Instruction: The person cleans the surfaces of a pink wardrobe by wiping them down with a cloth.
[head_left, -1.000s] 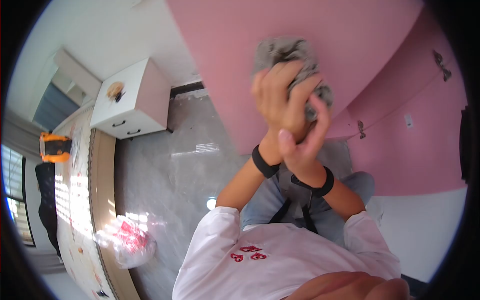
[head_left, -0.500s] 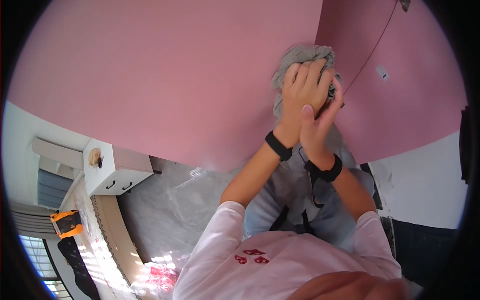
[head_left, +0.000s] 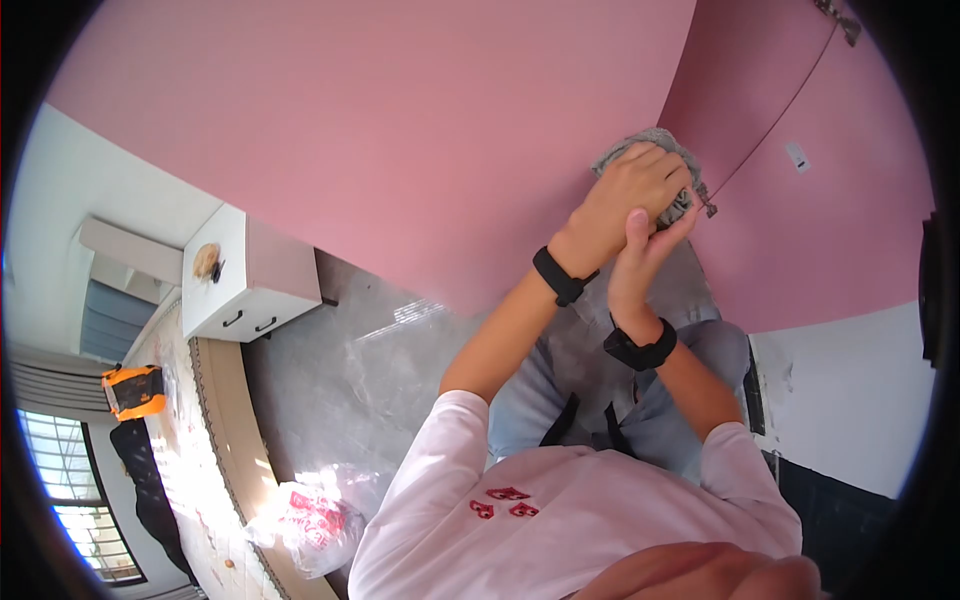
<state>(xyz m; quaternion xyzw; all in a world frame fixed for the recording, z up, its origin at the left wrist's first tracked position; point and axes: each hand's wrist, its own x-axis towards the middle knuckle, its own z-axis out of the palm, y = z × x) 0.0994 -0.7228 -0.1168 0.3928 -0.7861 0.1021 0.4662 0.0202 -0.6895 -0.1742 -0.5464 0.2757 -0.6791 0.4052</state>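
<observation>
Head view: grey cloth (head_left: pixel 672 146) sits at the right edge of the pink panel (head_left: pixel 420 130). Left hand (head_left: pixel 630 195), near that edge, grasps the cloth. Right hand (head_left: pixel 647 258) is beside the left; its grip is partly hidden, state undetermined.

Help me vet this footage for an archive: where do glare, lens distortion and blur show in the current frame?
Head view: sunlight glares on the mattress and plastic bag; head view: distortion bows the right-hand pink panel; head view: the gray cloth looks fairly sharp.
</observation>
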